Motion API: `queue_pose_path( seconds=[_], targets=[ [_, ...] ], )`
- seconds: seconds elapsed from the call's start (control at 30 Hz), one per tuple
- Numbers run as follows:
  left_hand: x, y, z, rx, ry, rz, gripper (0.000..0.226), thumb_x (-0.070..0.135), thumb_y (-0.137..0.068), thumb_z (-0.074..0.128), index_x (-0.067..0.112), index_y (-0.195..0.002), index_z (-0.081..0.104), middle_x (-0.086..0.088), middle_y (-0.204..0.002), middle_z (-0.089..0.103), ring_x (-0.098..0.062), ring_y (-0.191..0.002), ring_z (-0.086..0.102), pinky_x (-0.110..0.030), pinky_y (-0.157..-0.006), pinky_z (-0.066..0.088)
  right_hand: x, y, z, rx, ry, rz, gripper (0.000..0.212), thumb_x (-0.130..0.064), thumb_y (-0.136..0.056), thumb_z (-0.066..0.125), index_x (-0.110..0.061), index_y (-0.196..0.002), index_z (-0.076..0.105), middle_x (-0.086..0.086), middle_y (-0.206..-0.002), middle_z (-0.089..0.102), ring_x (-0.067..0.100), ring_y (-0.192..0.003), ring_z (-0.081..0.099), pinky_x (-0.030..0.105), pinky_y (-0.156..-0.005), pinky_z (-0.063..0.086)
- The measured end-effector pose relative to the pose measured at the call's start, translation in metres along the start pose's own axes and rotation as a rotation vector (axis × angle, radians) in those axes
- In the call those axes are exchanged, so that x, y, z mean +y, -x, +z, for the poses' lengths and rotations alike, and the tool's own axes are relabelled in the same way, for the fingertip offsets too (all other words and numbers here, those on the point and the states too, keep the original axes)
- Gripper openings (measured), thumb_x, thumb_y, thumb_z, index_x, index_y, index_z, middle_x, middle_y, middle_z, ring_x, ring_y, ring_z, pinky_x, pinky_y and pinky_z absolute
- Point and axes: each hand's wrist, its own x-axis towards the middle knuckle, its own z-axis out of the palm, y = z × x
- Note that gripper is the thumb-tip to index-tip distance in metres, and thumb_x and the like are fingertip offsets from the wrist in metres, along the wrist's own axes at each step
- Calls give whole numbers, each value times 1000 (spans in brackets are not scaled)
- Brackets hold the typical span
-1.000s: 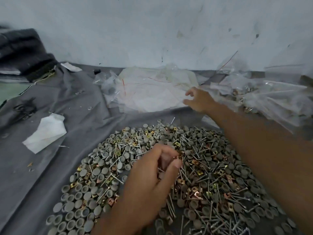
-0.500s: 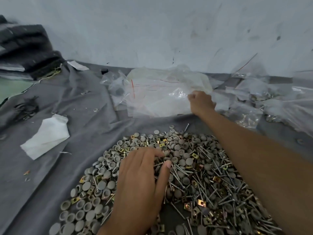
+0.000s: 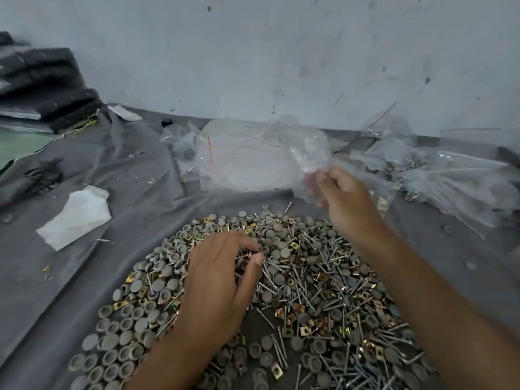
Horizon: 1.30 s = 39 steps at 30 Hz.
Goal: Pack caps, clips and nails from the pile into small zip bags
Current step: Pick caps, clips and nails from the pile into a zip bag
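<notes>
A big pile [image 3: 315,282] of grey round caps, brass clips and steel nails covers the grey cloth in front of me. My left hand [image 3: 222,282] lies on the pile's middle, thumb and fingers pinching a few nails. Above the pile's far edge, my right hand [image 3: 342,201] is raised and grips a small clear zip bag [image 3: 311,153], which sticks up from the fingers. Behind it lies a stack of empty clear zip bags [image 3: 247,161].
Filled clear bags [image 3: 439,170] are heaped at the right against the wall. A white folded tissue [image 3: 76,215] lies on the grey cloth [image 3: 135,209] at the left. Dark folded fabric [image 3: 42,83] is stacked at the far left. Loose dark bits [image 3: 42,175] lie near it.
My right hand reached to the stack of empty bags, took one and lifted it back toward the pile. My left hand dropped onto the pile and gathered nails.
</notes>
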Motion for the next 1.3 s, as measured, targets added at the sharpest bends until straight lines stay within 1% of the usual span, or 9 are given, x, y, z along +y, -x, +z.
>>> queue_pose_path(
  seconds=[0.13, 0.27, 0.37, 0.63, 0.8, 0.9, 1.03, 1.17, 1.3],
  targets=[
    [16, 1, 0, 11, 232, -15, 24, 47, -100, 45, 30, -110, 59, 21, -100, 56, -7, -99, 57, -29, -82, 45, -9, 77, 14, -58, 94, -187, 16, -31, -102, 55, -35, -108, 69, -22, -101, 66, -8, -90, 61, 6, -72, 44],
    [26, 3, -3, -56, 432, -78, 28, 50, -95, 54, 23, -96, 59, 13, -84, 58, -13, -78, 56, -22, -67, 44, -12, 117, 22, 33, 176, -274, 16, -39, -89, 72, -27, -98, 78, -20, -82, 72, -2, -71, 67, 20, -63, 54],
    [25, 6, -4, -67, 476, -79, 23, 45, -92, 60, 22, -88, 60, 9, -78, 58, -15, -71, 55, -36, -64, 49, -9, 126, 25, 102, 199, -272, 22, -45, -85, 77, -23, -83, 76, -17, -72, 70, 2, -60, 65, 31, -51, 53],
    [23, 12, 4, -198, 647, -209, 14, 17, -97, 54, 12, -92, 65, -4, -86, 66, -28, -82, 62, -53, -77, 52, 6, 134, 21, 13, 149, -228, 19, -39, -86, 77, -20, -89, 73, -20, -75, 66, 0, -68, 63, 8, -59, 42],
    [18, 9, 5, -76, 596, -221, 16, 18, -99, 53, 10, -89, 62, -13, -81, 62, -33, -72, 56, -49, -61, 47, 9, 136, 19, -6, 121, -246, 12, -31, -96, 67, -21, -97, 71, -19, -82, 67, 2, -74, 64, 10, -63, 44],
    [16, 12, 7, -9, 461, -165, 5, 16, -99, 52, 18, -104, 53, -4, -76, 62, -21, -62, 59, -45, -53, 47, 10, 137, 22, -43, 142, -235, 13, -34, -97, 63, -22, -100, 68, -20, -85, 64, 2, -77, 64, 12, -65, 45],
    [7, 5, 3, 70, 232, -33, 37, 10, -100, 38, 30, -130, 47, 13, -84, 58, -3, -67, 55, -21, -56, 43, 16, 140, 20, -254, 164, -167, 15, -50, -94, 58, -36, -99, 60, -23, -88, 62, 1, -79, 62, 11, -63, 43],
    [2, 1, 0, 40, 45, 10, 26, 17, -102, 34, 26, -106, 58, 0, -100, 57, -10, -88, 49, -28, -72, 40, 20, 142, 28, -646, 493, -337, 26, -54, -93, 59, -47, -118, 61, -28, -108, 55, -7, -104, 46, 23, -91, 35],
    [2, 4, 2, -42, 31, 19, 7, 27, -101, 48, 23, -103, 55, 7, -91, 57, -9, -81, 52, -33, -70, 45, 24, 147, 35, -751, 581, -358, 32, -56, -92, 56, -51, -124, 57, -28, -116, 48, -5, -115, 37, 30, -105, 19]
  ],
)
